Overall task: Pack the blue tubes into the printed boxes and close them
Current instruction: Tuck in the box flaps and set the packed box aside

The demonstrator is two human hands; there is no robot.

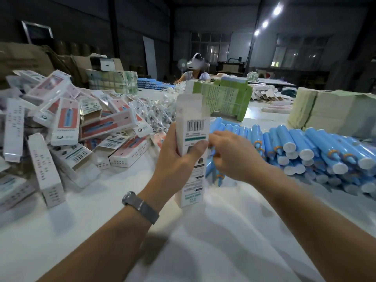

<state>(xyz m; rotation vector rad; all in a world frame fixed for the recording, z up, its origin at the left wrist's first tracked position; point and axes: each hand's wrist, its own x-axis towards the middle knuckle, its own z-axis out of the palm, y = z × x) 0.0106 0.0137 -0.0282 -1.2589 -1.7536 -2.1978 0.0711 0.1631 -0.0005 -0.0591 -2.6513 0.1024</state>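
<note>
Left hand [179, 157] is gripping the printed box [192, 143] upright above the table [114, 237], thumb across the front panel below the barcode, fingers wrapped round the back. Top flaps are standing open; the bottom end is hanging just above the white table cover.

Right hand [230, 157] is sitting just right of the box at thumb height, fingers curled in toward the box edge. Cannot tell whether it is pinching anything: the fingertips are hiding behind the box edge and my own knuckles, with blue tube ends showing below the palm.

Blue tubes [301, 147] are lying in a long heap right of my right hand, white caps mostly facing me, some orange collars showing. The heap is running behind the box too, so the box is blocking part of it.

Left of my grip: a loose pile of printed boxes [67, 127], several with end flaps open. Behind the box: small clear packets [154, 112], then a green carton stack [225, 98]. Far right: pale flat stacks [329, 110]. Beyond the green stack, another person [193, 73] wearing a headset is sitting at the table.

Grey watch [140, 206] is on my left wrist.
</note>
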